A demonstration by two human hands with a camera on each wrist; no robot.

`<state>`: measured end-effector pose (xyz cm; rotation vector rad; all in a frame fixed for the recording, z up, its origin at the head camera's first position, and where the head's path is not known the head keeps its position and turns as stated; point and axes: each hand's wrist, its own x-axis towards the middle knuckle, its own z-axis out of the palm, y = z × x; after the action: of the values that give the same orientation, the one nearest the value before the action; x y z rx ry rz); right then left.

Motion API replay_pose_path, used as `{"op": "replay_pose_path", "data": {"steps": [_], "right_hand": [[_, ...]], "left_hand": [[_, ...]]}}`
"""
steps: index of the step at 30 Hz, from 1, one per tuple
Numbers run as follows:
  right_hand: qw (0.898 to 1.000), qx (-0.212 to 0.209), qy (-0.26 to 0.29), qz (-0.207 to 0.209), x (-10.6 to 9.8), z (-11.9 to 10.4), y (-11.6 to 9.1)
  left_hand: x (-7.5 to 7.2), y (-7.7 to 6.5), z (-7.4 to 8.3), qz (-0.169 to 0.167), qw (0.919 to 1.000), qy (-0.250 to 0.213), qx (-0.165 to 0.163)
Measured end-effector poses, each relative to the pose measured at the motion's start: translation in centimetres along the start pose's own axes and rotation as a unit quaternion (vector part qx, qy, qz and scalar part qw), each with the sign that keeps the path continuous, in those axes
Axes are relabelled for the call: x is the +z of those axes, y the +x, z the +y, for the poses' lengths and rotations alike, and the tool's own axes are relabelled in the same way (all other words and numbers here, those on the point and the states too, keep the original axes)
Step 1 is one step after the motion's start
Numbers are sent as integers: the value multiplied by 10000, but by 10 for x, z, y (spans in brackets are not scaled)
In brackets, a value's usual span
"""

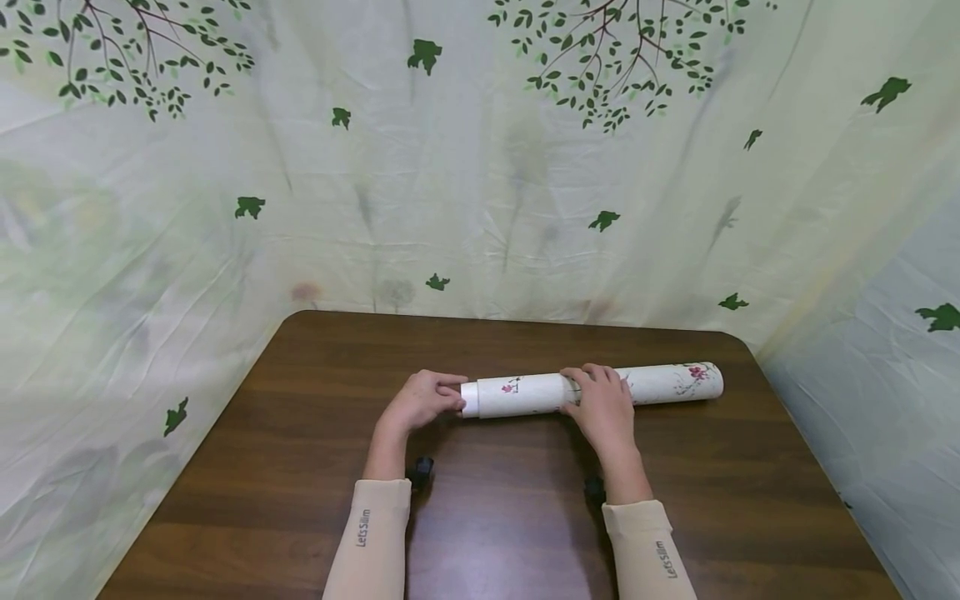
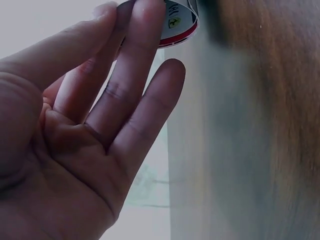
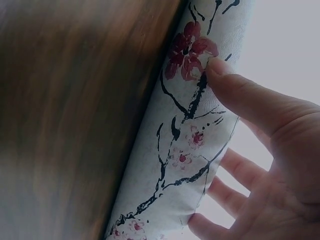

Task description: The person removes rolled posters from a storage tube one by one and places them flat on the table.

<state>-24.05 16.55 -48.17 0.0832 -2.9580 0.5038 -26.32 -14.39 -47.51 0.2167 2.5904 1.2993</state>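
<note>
Brown table (image 1: pixel 491 475) — flowered white tube (image 1: pixel 532 395), apparently resting there.

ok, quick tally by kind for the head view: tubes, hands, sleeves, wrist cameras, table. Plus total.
Tube: 1, narrower end included
Hands: 2, left hand and right hand
Sleeves: 2, left sleeve and right sleeve
Wrist cameras: 2, left camera and right camera
Table: 1
Total: 8
</note>
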Motion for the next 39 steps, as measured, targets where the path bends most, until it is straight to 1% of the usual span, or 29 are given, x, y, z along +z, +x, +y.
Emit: {"op": "replay_pose_path", "data": {"steps": [6, 13, 22, 30, 35, 39], "right_hand": [[10000, 2, 64, 41, -1, 0, 0], [10000, 52, 77, 7, -2, 1, 0], [9999, 53, 81, -42, -5, 4, 1], [9999, 110, 99, -64, -8, 6, -2], [9998, 114, 120, -92, -9, 7, -2], [9998, 125, 112, -101, -7, 9, -1]], "left_hand": [[-3, 0, 0, 22, 10000, 69, 4], [-4, -2, -4, 63, 9997, 209, 89], [-7, -3, -2, 75, 9999, 108, 0], [-9, -5, -4, 136, 9998, 80, -85], [-11, -6, -5, 117, 9998, 124, -55], [-14, -7, -8, 127, 9997, 112, -150]]}}
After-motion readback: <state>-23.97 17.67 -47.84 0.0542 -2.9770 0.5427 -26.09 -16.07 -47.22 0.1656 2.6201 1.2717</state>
